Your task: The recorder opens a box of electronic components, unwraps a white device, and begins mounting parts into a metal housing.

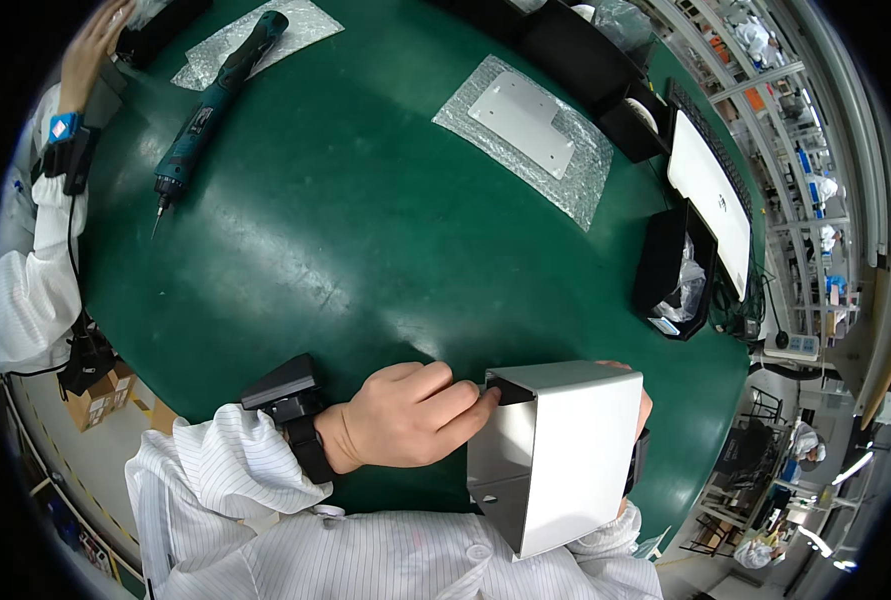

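A white, bent sheet-metal housing (583,465) is held up near the table's front edge, its open side turned to the left. My right hand (645,408) grips it from the far right side; most of that hand is hidden behind the metal. At the upper left rim of the housing is my left hand (410,415), fingers curled and closed. Its thumb and fingertips are pinched together by the opening, and what they hold is hidden. A dark patch shows inside the housing just there.
On the green table (365,230) lie a power screwdriver (205,125) and a flat white metal plate (525,122) on bubble wrap (455,115). Black bins (670,270) and a white laptop (710,195) line the right side. Another person's hand (90,55) is at far left.
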`<state>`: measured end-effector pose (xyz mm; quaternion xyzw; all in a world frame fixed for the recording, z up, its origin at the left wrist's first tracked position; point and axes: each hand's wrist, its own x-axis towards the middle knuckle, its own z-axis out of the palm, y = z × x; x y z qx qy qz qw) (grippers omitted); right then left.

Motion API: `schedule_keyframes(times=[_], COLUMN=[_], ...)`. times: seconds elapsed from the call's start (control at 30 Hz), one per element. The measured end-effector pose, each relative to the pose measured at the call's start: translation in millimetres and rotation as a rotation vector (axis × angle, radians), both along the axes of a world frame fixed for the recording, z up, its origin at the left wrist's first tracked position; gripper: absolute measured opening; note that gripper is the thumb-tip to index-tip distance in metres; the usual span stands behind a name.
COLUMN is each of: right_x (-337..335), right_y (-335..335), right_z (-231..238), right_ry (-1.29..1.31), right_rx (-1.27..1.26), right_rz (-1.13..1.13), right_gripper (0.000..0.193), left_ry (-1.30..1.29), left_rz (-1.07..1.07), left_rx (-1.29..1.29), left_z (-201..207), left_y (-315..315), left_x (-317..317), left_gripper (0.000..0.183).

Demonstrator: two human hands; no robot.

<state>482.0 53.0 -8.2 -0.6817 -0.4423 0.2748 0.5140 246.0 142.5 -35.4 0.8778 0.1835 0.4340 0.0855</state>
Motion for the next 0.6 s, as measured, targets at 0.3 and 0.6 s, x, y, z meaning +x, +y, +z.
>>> schedule_keyframes(times=[0.3,0.6], right_x=[13.3,14.6], right_y=[-4.4,-2.4], right_z=[-7.9,-11.5], right_ry=[-0.008,0.067], right_rx=[0.026,0.113], right_rz=[0.085,0.12], right_gripper=[0.027,0.026], left_ry=[0.005,-0.026], left_rz=[-0.006,0.0], left_rx=[-0.083,-0.124], left_z=[-4.5,-7.7], left_y=[1.1,0.8], left_x=[4.4,3.7], left_gripper=[0.024,0.023])
